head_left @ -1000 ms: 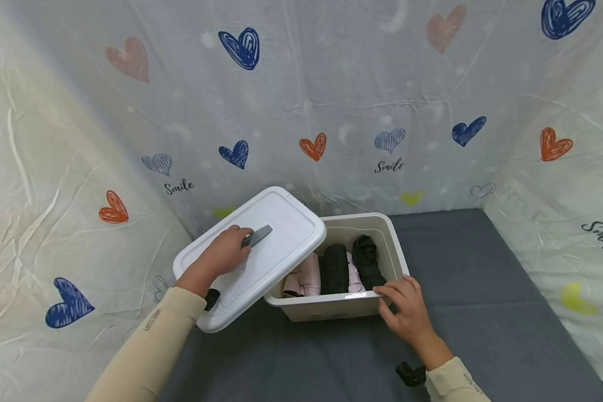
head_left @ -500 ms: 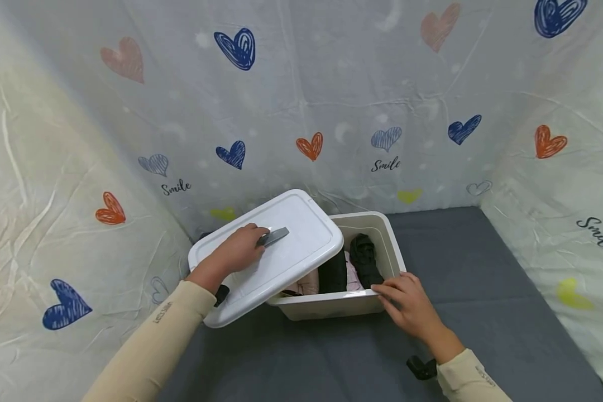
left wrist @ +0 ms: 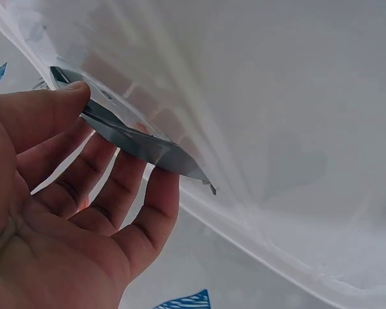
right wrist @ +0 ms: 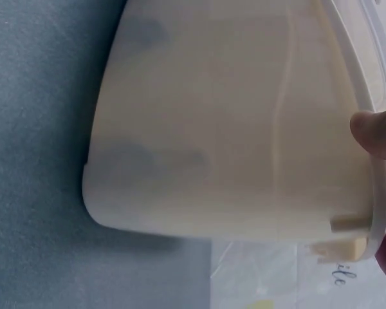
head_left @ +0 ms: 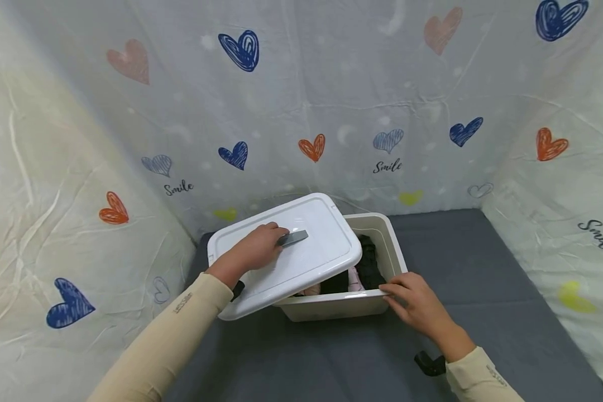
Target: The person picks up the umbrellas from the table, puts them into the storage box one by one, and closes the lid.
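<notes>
A white lid (head_left: 326,223) is held tilted over the left part of a beige storage box (head_left: 331,311) in the head view. My left hand (head_left: 258,245) grips the grey handle (head_left: 295,238) on its top; the left wrist view shows the thumb on one side of this handle (left wrist: 141,145) and the fingers on the other. My right hand (head_left: 422,307) pinches the box's front right corner rim, with the thumb outside. Inside lie a black rolled cloth (head_left: 369,265) and a pink cloth (head_left: 354,279). The lid hides the box's left contents.
The box stands on a dark grey surface (head_left: 462,268), close to the back curtain (head_left: 341,100) printed with hearts. More pale curtain hangs at the left and right sides. A black strap piece (head_left: 429,364) is at the right wrist.
My left hand has carried the lid rightward across the box, covering more of the rolled cloths. My right hand stays at the front right corner of the rim.
</notes>
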Available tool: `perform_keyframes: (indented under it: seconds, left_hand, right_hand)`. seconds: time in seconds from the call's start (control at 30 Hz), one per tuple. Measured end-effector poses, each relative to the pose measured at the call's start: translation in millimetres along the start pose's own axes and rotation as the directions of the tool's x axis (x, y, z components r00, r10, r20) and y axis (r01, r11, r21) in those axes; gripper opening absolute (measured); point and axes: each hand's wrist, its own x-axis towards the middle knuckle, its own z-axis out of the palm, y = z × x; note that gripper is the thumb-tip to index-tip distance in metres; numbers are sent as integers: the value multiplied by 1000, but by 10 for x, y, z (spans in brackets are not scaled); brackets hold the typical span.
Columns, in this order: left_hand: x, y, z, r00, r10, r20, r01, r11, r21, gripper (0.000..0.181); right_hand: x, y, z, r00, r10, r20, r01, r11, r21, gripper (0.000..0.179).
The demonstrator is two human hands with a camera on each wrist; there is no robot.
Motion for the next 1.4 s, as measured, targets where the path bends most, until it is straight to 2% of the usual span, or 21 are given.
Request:
perform_keyframes:
  seconds: [0.23, 0.43, 0.63, 0.9, 1.07, 1.2, 1.4]
  left_hand:
    - [104, 107, -3, 999, 25, 29, -26, 1000, 6, 42]
    - [176, 215, -2, 996, 56, 63, -57, 998, 16, 41]
    - [260, 293, 38, 993, 97, 74, -100, 994, 32, 40]
    - [360, 405, 87, 987, 138, 82, -142, 989, 46, 39]
    - [400, 463, 121, 984, 155, 83, -159, 986, 52, 39]
    - [436, 502, 154, 984, 160, 83, -166, 984, 59, 38]
    - [484, 551, 180, 980, 178, 85, -182, 982, 53, 38]
  right_hand:
    - [-53, 46, -39, 999, 13, -30, -13, 1000, -11, 38]
    - [-93, 48, -70, 998, 26, -53, -27, 999, -23, 42]
    - [-114, 63, -56, 993, -10, -115, 7, 1000, -27, 41]
    - [-133, 57, 3, 962, -90, -257, 84, 996, -35, 36]
    - [-162, 79, 32, 942, -105, -318, 102, 994, -26, 31]
    - [-185, 102, 30, 941, -79, -329, 67, 997, -45, 33]
    - [-230, 107, -1, 951, 16, -307, -32, 998, -46, 39]
